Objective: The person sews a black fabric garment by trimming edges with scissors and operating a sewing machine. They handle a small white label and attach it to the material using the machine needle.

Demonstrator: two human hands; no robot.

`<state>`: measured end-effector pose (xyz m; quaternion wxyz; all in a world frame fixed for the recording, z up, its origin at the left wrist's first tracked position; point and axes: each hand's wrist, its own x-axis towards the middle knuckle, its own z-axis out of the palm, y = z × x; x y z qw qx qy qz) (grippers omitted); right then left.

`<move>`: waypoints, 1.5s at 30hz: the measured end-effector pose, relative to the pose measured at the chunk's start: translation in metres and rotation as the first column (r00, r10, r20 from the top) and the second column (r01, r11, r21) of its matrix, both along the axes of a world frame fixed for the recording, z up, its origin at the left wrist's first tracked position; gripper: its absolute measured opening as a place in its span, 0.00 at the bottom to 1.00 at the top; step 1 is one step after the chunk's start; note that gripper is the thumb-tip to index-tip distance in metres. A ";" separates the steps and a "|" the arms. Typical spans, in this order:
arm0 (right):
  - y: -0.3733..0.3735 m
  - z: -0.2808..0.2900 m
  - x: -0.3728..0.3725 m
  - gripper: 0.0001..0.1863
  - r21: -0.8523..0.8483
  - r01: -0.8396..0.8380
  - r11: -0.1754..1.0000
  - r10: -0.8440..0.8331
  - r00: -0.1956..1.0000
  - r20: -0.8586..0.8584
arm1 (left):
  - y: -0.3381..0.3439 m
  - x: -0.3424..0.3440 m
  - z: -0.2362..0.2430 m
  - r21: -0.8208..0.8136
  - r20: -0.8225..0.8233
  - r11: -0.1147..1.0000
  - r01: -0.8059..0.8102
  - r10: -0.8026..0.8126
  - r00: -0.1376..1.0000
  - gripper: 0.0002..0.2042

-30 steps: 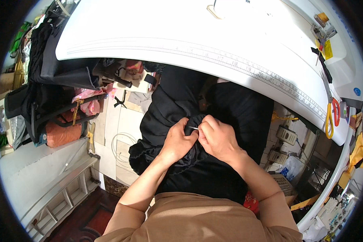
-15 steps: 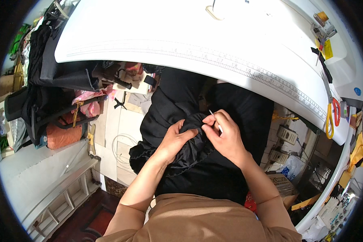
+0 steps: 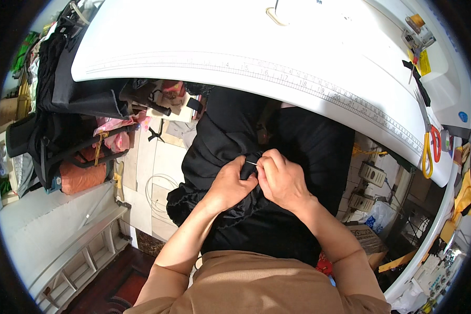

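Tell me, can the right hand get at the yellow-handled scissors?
Probably yes, stretching: the scissors lie uncovered on the white table, though the right hand holds a thin pale tool at the black cloth.

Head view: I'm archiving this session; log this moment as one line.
left hand: holds gathered black fabric; right hand: holds slim pale tool, tip at fabric; white ruler-marked tabletop: ahead; scissors: tabletop's right side
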<state>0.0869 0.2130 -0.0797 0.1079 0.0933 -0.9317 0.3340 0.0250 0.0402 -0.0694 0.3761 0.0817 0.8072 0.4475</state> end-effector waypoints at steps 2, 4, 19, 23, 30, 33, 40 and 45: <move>0.002 -0.002 0.000 0.08 -0.004 0.000 1.000 0.000 1.000 0.017 | 0.001 0.002 -0.002 0.006 -0.011 1.000 0.005 -0.005 1.000 0.09; 0.004 -0.003 -0.001 0.09 -0.012 -0.003 1.000 0.003 0.999 0.034 | 0.000 0.005 -0.005 0.058 0.021 0.997 -0.054 0.053 0.998 0.10; 0.001 0.002 -0.001 0.11 -0.188 0.131 0.973 -0.114 0.988 0.099 | 0.008 0.009 0.005 0.159 -0.532 0.987 -0.010 0.094 0.841 0.09; -0.008 0.002 -0.002 0.11 -0.139 0.124 0.983 -0.120 0.992 0.038 | -0.001 0.007 -0.009 0.305 -0.306 0.945 -0.118 0.215 0.927 0.06; -0.016 0.005 -0.004 0.12 -0.181 0.173 0.968 -0.163 0.984 0.067 | -0.001 0.004 0.004 0.291 0.368 0.785 -0.547 0.436 0.821 0.06; -0.019 0.005 -0.003 0.13 -0.197 0.175 0.965 -0.161 0.983 0.082 | -0.002 0.002 0.007 0.233 0.470 0.757 -0.611 0.462 0.752 0.10; -0.021 0.002 -0.004 0.14 -0.281 0.215 0.935 -0.199 0.976 0.087 | -0.012 -0.010 0.019 0.289 0.536 0.769 -0.570 0.364 0.762 0.23; -0.016 0.002 -0.003 0.13 -0.328 0.212 0.921 -0.191 0.977 0.094 | -0.004 -0.004 0.017 0.296 0.001 0.923 -0.245 0.256 0.967 0.27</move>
